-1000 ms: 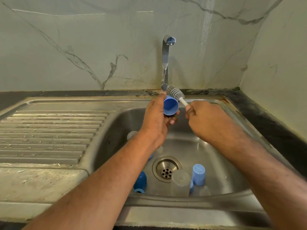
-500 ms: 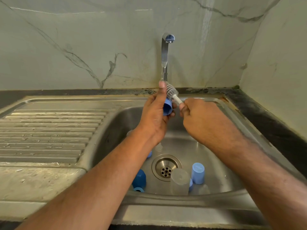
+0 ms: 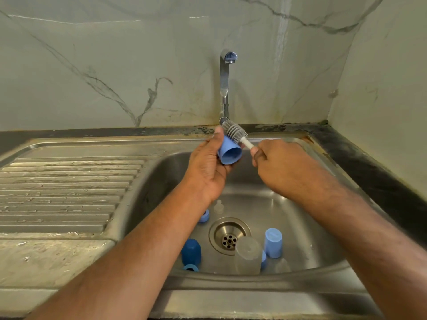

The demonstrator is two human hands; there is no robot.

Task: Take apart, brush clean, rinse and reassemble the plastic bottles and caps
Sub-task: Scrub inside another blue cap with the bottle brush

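Observation:
My left hand (image 3: 206, 168) grips a light blue plastic cap (image 3: 229, 151) above the sink, its open end facing me. My right hand (image 3: 279, 161) holds the white handle of a grey bristle brush (image 3: 235, 131), whose head lies against the cap's outside near its closed end. In the basin lie a dark blue bottle (image 3: 191, 252) on its side, a light blue cap (image 3: 273, 242) standing upright, a clear bottle (image 3: 248, 255), a small blue ring (image 3: 204, 215) and a small clear nozzle (image 3: 218, 206).
The steel sink (image 3: 307, 222) has a drain (image 3: 229, 235) at its middle and a ribbed drainboard (image 3: 64, 190) on the left. A chrome tap (image 3: 224, 86) rises behind the hands; no water runs. Marble walls close the back and right.
The cap has turned in my left hand so its open end shows again. The brush head has shifted slightly along the cap's outside.

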